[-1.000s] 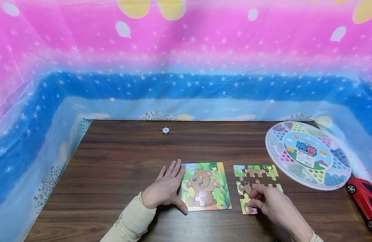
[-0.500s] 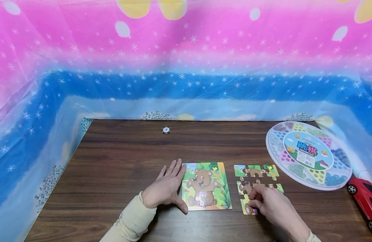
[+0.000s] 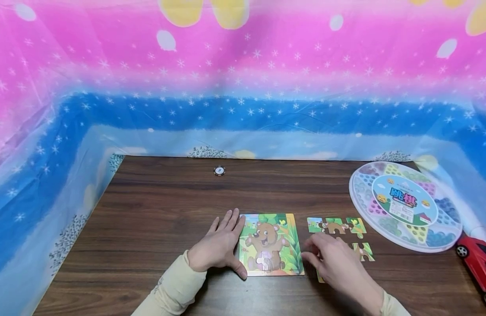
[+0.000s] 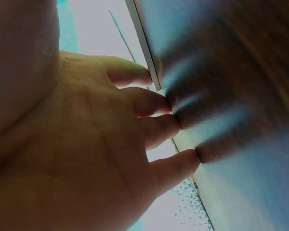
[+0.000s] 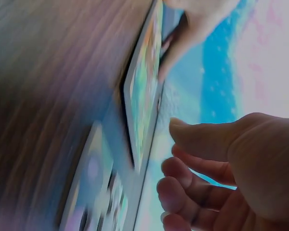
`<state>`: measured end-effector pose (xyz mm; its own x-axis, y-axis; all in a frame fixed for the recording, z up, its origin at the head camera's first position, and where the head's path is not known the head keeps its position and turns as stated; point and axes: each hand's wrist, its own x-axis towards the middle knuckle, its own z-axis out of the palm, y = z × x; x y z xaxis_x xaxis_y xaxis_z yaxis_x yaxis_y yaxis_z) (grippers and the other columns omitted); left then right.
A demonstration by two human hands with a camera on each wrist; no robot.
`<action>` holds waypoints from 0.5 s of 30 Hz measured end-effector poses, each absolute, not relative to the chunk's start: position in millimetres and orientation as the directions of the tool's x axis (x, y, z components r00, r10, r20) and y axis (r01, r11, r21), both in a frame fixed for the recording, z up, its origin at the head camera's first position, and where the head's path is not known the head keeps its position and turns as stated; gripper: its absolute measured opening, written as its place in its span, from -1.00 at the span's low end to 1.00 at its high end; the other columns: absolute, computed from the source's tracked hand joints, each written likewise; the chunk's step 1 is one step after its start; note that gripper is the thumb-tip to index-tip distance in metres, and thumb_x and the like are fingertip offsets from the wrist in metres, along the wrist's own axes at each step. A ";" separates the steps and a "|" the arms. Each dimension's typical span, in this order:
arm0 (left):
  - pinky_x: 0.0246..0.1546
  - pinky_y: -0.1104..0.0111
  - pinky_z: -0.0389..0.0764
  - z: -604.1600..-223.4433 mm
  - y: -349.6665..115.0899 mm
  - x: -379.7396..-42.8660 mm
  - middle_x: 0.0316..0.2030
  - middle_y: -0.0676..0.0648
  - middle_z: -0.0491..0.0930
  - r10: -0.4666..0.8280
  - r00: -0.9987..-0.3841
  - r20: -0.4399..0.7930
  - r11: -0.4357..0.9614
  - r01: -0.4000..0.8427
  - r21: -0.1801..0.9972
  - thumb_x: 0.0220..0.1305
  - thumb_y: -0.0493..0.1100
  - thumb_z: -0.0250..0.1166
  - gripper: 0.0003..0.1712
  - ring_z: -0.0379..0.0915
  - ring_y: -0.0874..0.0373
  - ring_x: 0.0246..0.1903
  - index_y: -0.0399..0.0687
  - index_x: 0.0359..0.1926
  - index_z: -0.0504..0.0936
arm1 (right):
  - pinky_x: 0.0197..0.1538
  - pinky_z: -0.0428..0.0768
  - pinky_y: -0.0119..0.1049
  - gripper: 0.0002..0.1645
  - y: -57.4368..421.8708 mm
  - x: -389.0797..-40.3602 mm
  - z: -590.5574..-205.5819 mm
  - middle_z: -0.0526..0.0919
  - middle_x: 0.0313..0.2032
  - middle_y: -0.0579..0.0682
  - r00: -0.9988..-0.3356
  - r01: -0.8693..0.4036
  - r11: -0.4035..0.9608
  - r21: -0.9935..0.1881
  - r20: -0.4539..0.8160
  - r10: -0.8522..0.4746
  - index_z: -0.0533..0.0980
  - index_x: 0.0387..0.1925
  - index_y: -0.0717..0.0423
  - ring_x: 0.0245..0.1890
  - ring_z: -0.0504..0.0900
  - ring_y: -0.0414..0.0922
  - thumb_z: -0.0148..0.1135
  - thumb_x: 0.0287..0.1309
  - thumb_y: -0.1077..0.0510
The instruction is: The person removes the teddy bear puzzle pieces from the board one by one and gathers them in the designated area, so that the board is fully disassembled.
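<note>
A square bear jigsaw puzzle in its tray [image 3: 266,245] lies flat on the table in the head view. At its left edge rests my left hand [image 3: 217,248], fingers extended, the thumb by the near-left corner. Right of the tray, my right hand [image 3: 339,263] hovers over loose jigsaw pieces [image 3: 334,225], its fingertips close to the tray's right edge. In the right wrist view nothing shows between the thumb and loosely curled fingers [image 5: 172,192]. That hand covers part of the loose pieces in the head view. Fingertips of the left hand [image 4: 91,130] touch the table in the left wrist view.
A round Chinese checkers set [image 3: 405,206] with a clear cover lies at the right, beyond the loose pieces. Next to it, a red toy car [image 3: 477,263] stands at the table's right side. A poker chip [image 3: 219,170] lies near the back. A patterned cloth [image 3: 243,109] surrounds the table.
My right hand has left the near-left loose piece it was touching and moved left towards the tray. The left hand stays in place. The head view has shifted slightly.
</note>
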<state>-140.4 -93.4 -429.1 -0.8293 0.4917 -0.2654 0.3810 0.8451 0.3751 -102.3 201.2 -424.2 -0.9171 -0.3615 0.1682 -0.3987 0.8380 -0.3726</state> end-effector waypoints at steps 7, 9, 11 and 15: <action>0.39 -0.11 -0.10 -430.6 -93.7 -139.4 0.50 -0.29 -0.25 0.493 -0.829 -0.263 0.845 0.385 0.371 -0.45 0.42 0.55 0.62 -0.36 -0.15 0.48 -0.24 0.52 -0.07 | -0.39 0.41 -0.35 -0.75 170.1 -105.3 -432.3 0.45 -0.43 -0.24 -0.829 -0.557 0.778 -0.290 0.254 -0.499 0.65 -0.29 -0.04 -0.45 0.38 -0.31 0.48 0.01 -0.02; 0.39 -0.10 -0.10 -430.7 -93.7 -139.3 0.50 -0.29 -0.25 0.494 -0.829 -0.261 0.845 0.386 0.370 -0.45 0.42 0.55 0.62 -0.35 -0.15 0.48 -0.24 0.52 -0.07 | -0.33 0.43 -0.31 -0.69 163.3 -105.8 -434.7 0.46 -0.38 -0.21 -0.818 -0.573 0.773 -0.272 0.249 -0.519 0.66 -0.23 -0.02 -0.38 0.40 -0.27 0.47 0.01 -0.06; 0.39 -0.11 -0.10 -430.5 -93.8 -139.1 0.50 -0.29 -0.24 0.494 -0.830 -0.259 0.845 0.388 0.369 -0.46 0.42 0.55 0.62 -0.35 -0.16 0.48 -0.24 0.52 -0.07 | -0.31 0.41 -0.29 -0.65 157.7 -106.6 -437.0 0.46 -0.33 -0.19 -0.807 -0.589 0.765 -0.259 0.244 -0.539 0.66 -0.19 0.00 -0.34 0.39 -0.23 0.47 0.02 -0.08; 0.38 -0.11 -0.09 -430.8 -94.0 -139.0 0.50 -0.30 -0.24 0.495 -0.832 -0.252 0.844 0.391 0.368 -0.46 0.43 0.54 0.62 -0.34 -0.17 0.48 -0.25 0.52 -0.06 | -0.32 0.34 -0.32 -0.58 149.3 -108.1 -440.5 0.42 -0.30 -0.18 -0.790 -0.612 0.749 -0.253 0.232 -0.568 0.64 -0.13 0.03 -0.34 0.31 -0.20 0.47 0.01 -0.09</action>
<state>-139.0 -94.0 -430.8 -0.8315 0.4950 -0.2520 0.3906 0.8437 0.3683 -108.1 149.3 -440.5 -0.7900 -0.5678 0.2315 -0.6124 0.7491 -0.2527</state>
